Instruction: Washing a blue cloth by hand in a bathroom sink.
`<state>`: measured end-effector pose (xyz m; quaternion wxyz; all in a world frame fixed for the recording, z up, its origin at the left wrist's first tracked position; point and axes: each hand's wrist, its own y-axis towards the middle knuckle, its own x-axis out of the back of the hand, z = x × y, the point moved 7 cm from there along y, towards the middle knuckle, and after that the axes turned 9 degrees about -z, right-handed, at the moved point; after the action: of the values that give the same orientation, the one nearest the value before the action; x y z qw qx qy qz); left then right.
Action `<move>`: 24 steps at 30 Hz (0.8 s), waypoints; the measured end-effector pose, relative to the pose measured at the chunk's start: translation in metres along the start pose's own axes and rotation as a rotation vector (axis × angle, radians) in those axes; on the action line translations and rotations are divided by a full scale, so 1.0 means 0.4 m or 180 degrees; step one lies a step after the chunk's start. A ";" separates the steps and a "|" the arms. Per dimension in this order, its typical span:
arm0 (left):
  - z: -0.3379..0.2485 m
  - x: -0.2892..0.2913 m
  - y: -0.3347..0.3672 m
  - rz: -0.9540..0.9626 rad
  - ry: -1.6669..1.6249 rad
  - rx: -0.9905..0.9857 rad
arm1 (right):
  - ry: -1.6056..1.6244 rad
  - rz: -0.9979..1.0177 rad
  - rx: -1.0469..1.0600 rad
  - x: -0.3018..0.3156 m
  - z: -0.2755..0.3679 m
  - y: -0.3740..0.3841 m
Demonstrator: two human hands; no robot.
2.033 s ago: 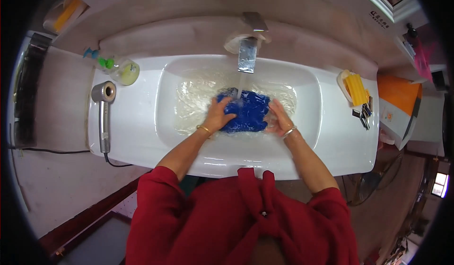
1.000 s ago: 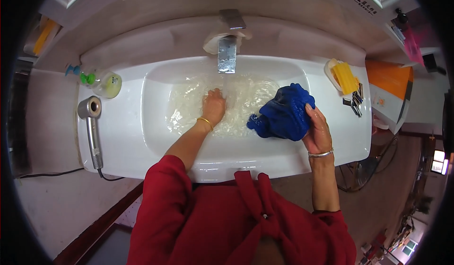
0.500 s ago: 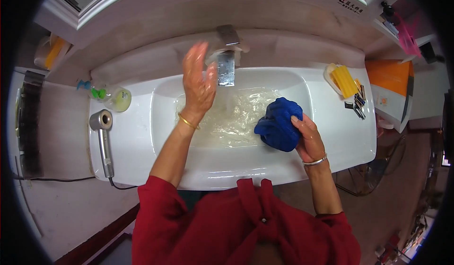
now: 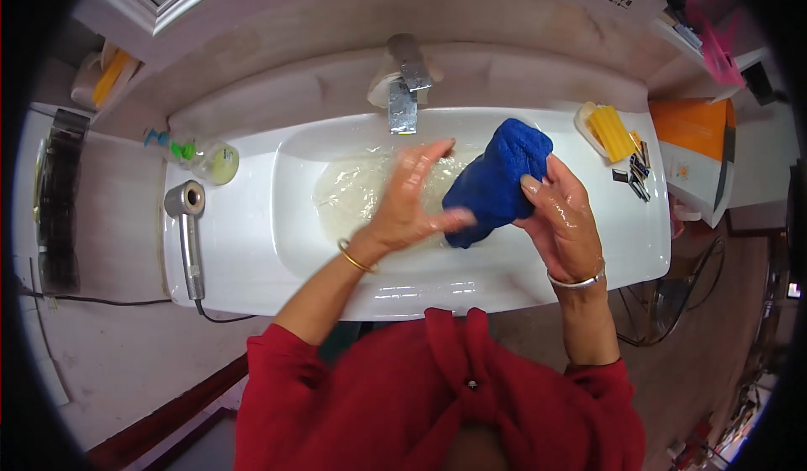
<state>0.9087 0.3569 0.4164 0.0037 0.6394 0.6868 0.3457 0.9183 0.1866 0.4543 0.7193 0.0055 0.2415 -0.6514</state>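
Note:
A wet blue cloth [image 4: 503, 181] is bunched up over the right side of the washbasin [image 4: 353, 284]. My right hand [image 4: 567, 219] pinches its right edge between thumb and fingers. To the cloth's left, my left hand [image 4: 412, 198] is held with fingers spread and thumb toward it, slightly blurred; nothing is in it. Whether the thumb touches the cloth I cannot tell. Rippled water [image 4: 346, 194] lies in the basin beneath both hands. Behind them stands a flat metal tap [image 4: 403, 110], and no stream shows below its spout.
On the left rim lie a silver hair dryer [image 4: 190, 236] with a cord and clear pump bottles [image 4: 220, 164]. The right rim holds a yellow bar [image 4: 611, 133] in a white dish and several small dark objects [image 4: 639, 175]. An orange-and-white box [image 4: 693, 135] stands beyond.
My left hand has moved from beside the tap down and right toward the cloth. My right hand has raised the cloth slightly and turned it. The water under the tap looks calmer.

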 end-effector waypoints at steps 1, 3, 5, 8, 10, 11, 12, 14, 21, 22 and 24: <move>0.016 -0.056 -0.036 0.0099 -0.0597 0.0551 | -0.0004 0.0048 -0.0019 -0.017 0.002 -0.009; 0.062 -0.130 -0.079 0.0160 -0.0219 0.0536 | 0.0366 0.0081 0.0077 -0.043 0.018 -0.024; 0.132 -0.150 -0.091 0.0154 -0.0241 0.0769 | 0.0413 0.0131 0.0162 -0.070 0.041 -0.042; 0.210 -0.179 -0.103 0.0566 -0.1299 0.1875 | 0.0319 0.0217 0.0231 -0.029 0.031 -0.027; 0.193 -0.133 -0.090 -0.0474 -0.2827 0.2044 | -0.0172 0.0162 -0.0234 0.041 -0.037 0.008; 0.151 -0.144 -0.068 -0.0223 -0.3263 0.2311 | -0.0699 -0.0046 -0.0253 0.117 -0.087 0.031; 0.130 -0.126 -0.065 -0.0260 -0.3261 0.2291 | -0.1221 -0.0064 -0.0448 0.145 -0.144 0.039; 0.087 -0.126 -0.052 -0.0117 -0.3492 0.1946 | -0.1155 -0.0393 -0.1472 0.221 -0.310 0.054; -0.014 -0.201 -0.088 0.0614 -0.3171 0.1329 | 0.1175 0.0928 -0.1135 0.114 -0.488 0.138; -0.042 -0.205 -0.084 0.0787 -0.3117 0.1120 | -0.0924 0.1028 -0.0008 0.204 -0.536 0.164; -0.040 -0.157 -0.099 0.0792 -0.3230 0.1291 | 0.2005 -0.0328 -0.2647 0.072 -0.504 0.097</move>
<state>0.8784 0.2962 0.3820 0.1699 0.7897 0.5711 -0.1465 0.8872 0.2305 0.2539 0.5202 -0.0968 0.6843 -0.5017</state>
